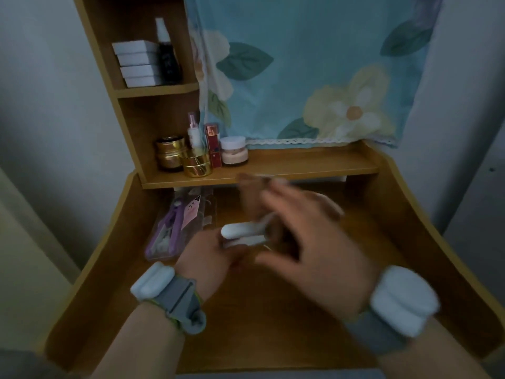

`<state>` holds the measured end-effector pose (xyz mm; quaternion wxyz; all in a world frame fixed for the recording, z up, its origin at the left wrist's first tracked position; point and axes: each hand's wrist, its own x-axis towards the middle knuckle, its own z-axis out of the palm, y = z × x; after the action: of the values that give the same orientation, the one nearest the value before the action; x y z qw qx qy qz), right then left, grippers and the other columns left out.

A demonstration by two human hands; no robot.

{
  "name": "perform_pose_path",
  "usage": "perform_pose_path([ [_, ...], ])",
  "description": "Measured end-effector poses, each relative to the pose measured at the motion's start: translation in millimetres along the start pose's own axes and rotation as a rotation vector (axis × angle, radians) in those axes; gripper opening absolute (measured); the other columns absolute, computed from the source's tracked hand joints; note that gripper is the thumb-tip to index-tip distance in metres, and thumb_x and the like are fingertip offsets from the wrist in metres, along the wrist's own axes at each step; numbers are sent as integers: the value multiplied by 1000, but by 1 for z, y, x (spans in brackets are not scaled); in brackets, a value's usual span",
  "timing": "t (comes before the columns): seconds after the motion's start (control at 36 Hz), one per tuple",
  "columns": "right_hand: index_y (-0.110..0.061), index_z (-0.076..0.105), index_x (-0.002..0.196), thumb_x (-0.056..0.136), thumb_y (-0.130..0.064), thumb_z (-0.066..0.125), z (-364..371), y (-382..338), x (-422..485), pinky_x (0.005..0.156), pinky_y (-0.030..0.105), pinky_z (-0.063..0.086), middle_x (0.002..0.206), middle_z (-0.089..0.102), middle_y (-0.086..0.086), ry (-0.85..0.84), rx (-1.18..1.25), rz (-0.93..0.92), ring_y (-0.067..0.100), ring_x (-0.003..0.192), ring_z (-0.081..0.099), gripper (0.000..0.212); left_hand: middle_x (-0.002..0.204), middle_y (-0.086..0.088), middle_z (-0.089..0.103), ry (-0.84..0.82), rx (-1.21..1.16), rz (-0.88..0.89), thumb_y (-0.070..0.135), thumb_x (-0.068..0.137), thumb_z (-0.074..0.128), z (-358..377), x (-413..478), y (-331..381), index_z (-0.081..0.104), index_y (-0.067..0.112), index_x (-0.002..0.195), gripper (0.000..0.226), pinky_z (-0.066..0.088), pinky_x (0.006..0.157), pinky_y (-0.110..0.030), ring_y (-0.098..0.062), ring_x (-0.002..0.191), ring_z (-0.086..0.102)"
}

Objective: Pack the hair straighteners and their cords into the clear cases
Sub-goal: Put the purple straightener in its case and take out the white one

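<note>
A white hair straightener (241,234) lies above the middle of the wooden desk (259,310), and my left hand (210,258) grips its near end. My right hand (308,242) is blurred just right of it, fingers spread and relaxed over the straightener's far part; I cannot tell whether it touches anything. A blurred clear case (255,198) stands up behind the fingers. At the left of the desk a purple hair straightener (166,228) lies inside another clear case (185,222) with a pink card.
A low shelf (300,165) at the back carries gold jars (195,164), a red box and a white jar. The upper cubby holds stacked white boxes (136,62) and a dark bottle. A blue floral cloth (314,72) hangs behind. Raised desk edges run along both sides.
</note>
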<state>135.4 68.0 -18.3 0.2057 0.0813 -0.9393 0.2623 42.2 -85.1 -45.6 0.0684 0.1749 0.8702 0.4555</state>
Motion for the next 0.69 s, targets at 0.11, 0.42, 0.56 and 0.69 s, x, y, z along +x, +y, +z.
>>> perform_pose_path([
  [0.11,-45,1,146,89,-28,60,24,10,19,113,36,0,156,3,-21,-197,-333,-152,5,142,1,85,77,-3,68,-92,-27,29,9,91,57,-4,-2,10,62,24,81,18,56,68,-26,-8,67,66],
  [0.42,-38,19,144,90,-41,54,22,34,27,92,21,37,131,43,-8,-244,-193,74,7,106,46,64,79,-7,72,-138,-371,-75,2,86,60,-31,2,9,61,14,105,22,58,67,-28,-13,67,66],
  [0.56,-23,30,140,97,-35,44,4,23,40,82,16,28,124,45,-1,-280,-75,245,1,90,33,47,90,-7,70,-95,-735,-147,19,63,72,-27,4,23,52,16,124,64,52,58,-24,-15,75,65],
  [0.69,-23,37,132,95,-42,45,-1,12,48,83,21,32,115,49,-3,-229,-20,278,4,91,37,43,95,-13,69,-98,-846,-274,50,60,70,-10,9,45,66,8,99,57,56,63,-33,-25,81,66],
])
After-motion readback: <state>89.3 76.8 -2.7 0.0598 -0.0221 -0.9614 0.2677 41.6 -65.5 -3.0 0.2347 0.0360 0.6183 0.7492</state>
